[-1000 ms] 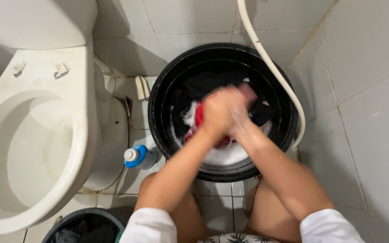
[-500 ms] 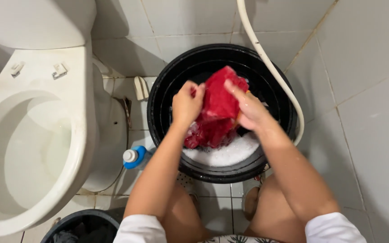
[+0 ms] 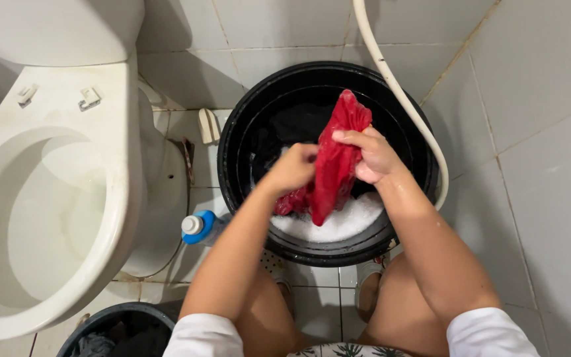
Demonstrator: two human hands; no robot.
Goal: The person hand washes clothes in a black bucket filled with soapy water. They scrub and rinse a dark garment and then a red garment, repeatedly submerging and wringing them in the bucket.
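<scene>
Since half a second ago the red cloth [image 3: 336, 165] has bunched narrower and the hands have closed in. The left hand [image 3: 293, 169] and right hand [image 3: 373, 156] both clamp it above the round black basin [image 3: 232, 142]. Sodden and limp, it could drip suds [image 3: 338, 221] onto the glossy tiles [image 3: 536, 132], making them slippery.
</scene>
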